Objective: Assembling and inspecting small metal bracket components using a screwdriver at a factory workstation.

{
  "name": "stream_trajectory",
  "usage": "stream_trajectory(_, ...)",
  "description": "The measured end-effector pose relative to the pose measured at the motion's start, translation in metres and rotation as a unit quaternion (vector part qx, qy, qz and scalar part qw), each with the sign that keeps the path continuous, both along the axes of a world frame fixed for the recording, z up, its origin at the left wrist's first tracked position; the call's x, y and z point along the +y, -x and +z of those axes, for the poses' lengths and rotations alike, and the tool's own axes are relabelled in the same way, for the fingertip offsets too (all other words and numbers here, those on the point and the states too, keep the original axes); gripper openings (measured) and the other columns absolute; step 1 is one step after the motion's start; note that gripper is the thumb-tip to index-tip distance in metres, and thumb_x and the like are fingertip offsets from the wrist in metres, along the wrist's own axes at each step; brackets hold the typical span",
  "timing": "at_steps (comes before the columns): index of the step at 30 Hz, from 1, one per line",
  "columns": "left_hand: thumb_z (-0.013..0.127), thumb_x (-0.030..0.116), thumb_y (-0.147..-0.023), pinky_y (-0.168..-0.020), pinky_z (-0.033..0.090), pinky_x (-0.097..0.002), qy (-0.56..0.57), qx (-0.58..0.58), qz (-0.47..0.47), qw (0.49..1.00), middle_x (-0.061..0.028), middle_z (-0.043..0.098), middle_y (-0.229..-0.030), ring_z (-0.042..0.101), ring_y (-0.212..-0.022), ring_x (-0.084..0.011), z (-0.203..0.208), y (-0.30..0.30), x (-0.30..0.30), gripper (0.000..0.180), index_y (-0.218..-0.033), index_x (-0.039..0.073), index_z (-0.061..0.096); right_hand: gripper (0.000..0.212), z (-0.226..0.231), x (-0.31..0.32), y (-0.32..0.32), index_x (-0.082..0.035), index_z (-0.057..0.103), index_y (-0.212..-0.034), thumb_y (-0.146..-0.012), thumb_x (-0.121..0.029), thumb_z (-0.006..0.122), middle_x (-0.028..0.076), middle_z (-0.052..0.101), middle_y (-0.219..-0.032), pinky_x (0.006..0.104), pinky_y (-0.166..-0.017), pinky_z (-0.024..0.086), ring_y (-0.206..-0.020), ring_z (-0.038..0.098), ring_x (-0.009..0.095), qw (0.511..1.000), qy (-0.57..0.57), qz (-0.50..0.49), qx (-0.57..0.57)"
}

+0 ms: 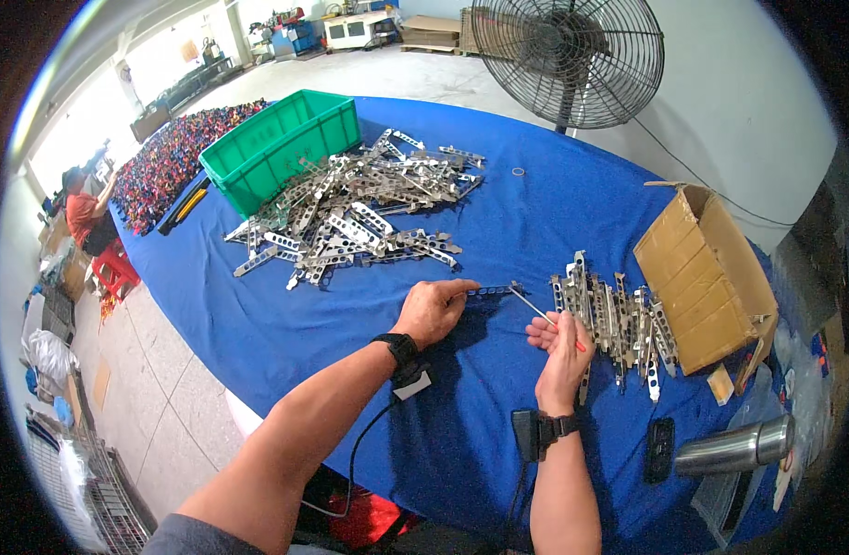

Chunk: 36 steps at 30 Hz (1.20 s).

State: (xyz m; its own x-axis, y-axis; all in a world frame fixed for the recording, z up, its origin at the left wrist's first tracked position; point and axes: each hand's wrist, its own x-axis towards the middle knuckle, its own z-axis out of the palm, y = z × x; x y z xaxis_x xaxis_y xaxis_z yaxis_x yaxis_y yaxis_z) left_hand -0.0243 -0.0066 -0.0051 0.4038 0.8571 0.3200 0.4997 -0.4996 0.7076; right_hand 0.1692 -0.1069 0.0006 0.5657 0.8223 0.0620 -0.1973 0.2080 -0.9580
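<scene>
Left hand (432, 314): I have it low over the blue cloth (258, 333), its index finger stretched onto the near end of a perforated strip (492, 290); whether the fingers clamp that strip or only press it, I cannot tell from here.
Right hand (565, 350): palm turned partly up, thumb and fingers clamped on a thin tool (535, 309) with a red handle and a pale shaft.
Strip: between my two hands, running rightward from the left fingertip; the tool's tip meets or nearly meets its far end, I can't make out which.
Wrists: a black band (401, 350) on the left, a dark boxy device (527, 436) strapped to the right.
Large heap (350, 217): metal strips jumbled beyond the left hand, some way ahead.
Small pile (621, 319): similar strips, just right of the right hand.
Green crate (327, 134): past the large heap, ahead and left of the left hand.
Cardboard box (688, 277): right of the right hand, beyond the small pile.
Steel flask (734, 446): lying right of the right wrist, with a flat black object (659, 450) between them.
Fan (568, 55): well ahead of both hands, past the table's edge.
Co-worker (84, 211): far left of the left hand, in a red top, on a red stool (117, 268).
</scene>
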Motion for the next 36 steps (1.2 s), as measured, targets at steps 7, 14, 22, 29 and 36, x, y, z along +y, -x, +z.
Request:
stream_trajectory(7,0.057,0.009,-0.089,-0.064,0.051,-0.0403,0.001,-0.003,-0.001,1.0,-0.0201,0.066,-0.076,0.067,-0.066,-0.0313,0.004,-0.001,-0.002,0.025,-0.11,0.008,0.071,0.035,-0.001,-0.002,-0.001,0.004,0.062,-0.096,-0.103,-0.028,0.049,0.015,0.069,-0.082,0.0293,-0.062,0.054,-0.07,0.069,0.02,1.0,-0.003,0.009,-0.006)
stream_trajectory(14,0.055,0.007,-0.088,-0.063,0.051,-0.0394,-0.018,-0.006,-0.011,1.0,-0.0201,0.066,-0.076,0.066,-0.065,-0.0321,0.0,-0.002,-0.002,0.028,-0.111,0.008,0.071,0.036,-0.001,-0.002,-0.002,0.004,0.062,-0.098,-0.103,-0.028,0.048,0.015,0.069,-0.083,0.0297,-0.064,0.055,-0.071,0.069,0.02,1.0,0.005,0.01,-0.012)
stream_trajectory(22,0.054,0.008,-0.088,-0.06,0.05,-0.0413,-0.072,-0.025,-0.014,0.997,-0.0206,0.063,-0.07,0.064,-0.06,-0.0332,-0.004,-0.001,0.001,0.028,-0.11,0.008,0.072,0.036,0.002,-0.001,0.001,0.004,0.062,-0.098,-0.104,-0.027,0.047,0.016,0.069,-0.085,0.0298,-0.065,0.055,-0.072,0.069,0.021,1.0,0.013,0.004,-0.021)
stream_trajectory(29,0.055,0.009,-0.088,-0.058,0.05,-0.0411,-0.047,-0.012,-0.008,0.999,-0.0193,0.062,-0.068,0.063,-0.058,-0.0322,0.0,-0.003,-0.001,0.028,-0.11,0.009,0.072,0.035,-0.002,0.0,-0.001,0.004,0.061,-0.099,-0.104,-0.028,0.047,0.016,0.069,-0.085,0.0307,-0.065,0.055,-0.072,0.069,0.021,1.0,0.0,0.002,-0.005)
stream_trajectory(36,0.055,0.009,-0.089,-0.061,0.051,-0.0403,-0.051,-0.02,-0.002,0.999,-0.0187,0.065,-0.071,0.065,-0.062,-0.0314,-0.006,0.0,0.002,0.028,-0.111,0.011,0.072,0.035,-0.001,-0.001,-0.002,0.004,0.061,-0.101,-0.104,-0.028,0.047,0.016,0.069,-0.084,0.0307,-0.063,0.055,-0.07,0.069,0.022,1.0,0.001,0.022,0.015)
